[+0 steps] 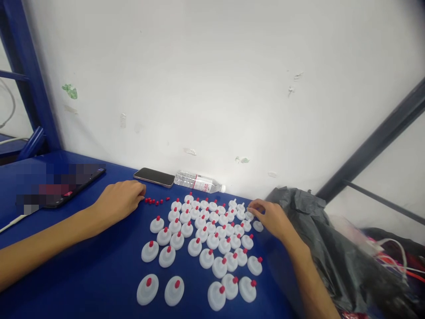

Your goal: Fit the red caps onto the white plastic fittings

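Observation:
My left hand (pixel 121 201) rests on the blue table with its fingers curled together, beside several loose small red caps (pixel 153 201). Whatever its fingertips hold, if anything, is hidden. At the right edge of a large group of round white lids, my right hand (pixel 272 217) has thumb and fingers closed on one white lid (pixel 249 216). Most lids in the group, such as a front lid (pixel 148 290), bear a red cap on their spout. A few near my right hand show bare white spouts, including one lid (pixel 233 204).
A phone (pixel 154 176) and a clear water bottle (pixel 199 181) lie along the wall. Another dark device (pixel 75 188) with a white cable is at the left. Dark plastic bags (pixel 318 239) crowd the right side, below a metal bar (pixel 375 137).

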Demonstrator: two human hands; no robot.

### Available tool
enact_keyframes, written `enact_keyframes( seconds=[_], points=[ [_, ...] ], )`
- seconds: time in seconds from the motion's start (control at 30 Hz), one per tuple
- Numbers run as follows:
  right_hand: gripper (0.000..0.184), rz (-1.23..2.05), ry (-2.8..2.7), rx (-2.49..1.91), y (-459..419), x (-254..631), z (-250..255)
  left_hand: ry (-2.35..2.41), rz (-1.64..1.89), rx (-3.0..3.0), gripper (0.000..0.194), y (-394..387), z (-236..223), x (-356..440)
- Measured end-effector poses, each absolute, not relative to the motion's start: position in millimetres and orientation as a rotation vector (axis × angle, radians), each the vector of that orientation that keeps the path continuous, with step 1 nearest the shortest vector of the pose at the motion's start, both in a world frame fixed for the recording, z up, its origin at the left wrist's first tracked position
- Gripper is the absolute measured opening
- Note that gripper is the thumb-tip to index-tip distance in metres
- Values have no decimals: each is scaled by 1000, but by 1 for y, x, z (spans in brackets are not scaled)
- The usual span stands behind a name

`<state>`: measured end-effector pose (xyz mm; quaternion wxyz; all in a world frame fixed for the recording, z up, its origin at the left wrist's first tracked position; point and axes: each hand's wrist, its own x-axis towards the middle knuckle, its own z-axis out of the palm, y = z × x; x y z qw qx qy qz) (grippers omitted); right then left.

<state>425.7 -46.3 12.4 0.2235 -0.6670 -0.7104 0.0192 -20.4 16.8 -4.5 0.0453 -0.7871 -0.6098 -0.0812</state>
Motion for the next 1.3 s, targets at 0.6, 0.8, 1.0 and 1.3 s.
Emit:
enact_keyframes(
  seconds=[0.6,0.8,1.0,1.3],
  points=[
    [20,226,-1948,-1518,-50,375,14,-1702,-560,-2362,35,4,6,-5],
    [15,-186,-2049,-1311,-61,335,15,-1016,-952,-2510,24,-17,1,10],
    [33,-433,-2236,-989,-81,282,12,-705,-1018,-2632,13,-44,-2,25],
    [21,-538,-2256,-759,-99,245,16,-542,-922,-2764,13,-60,-6,37]
  ],
)
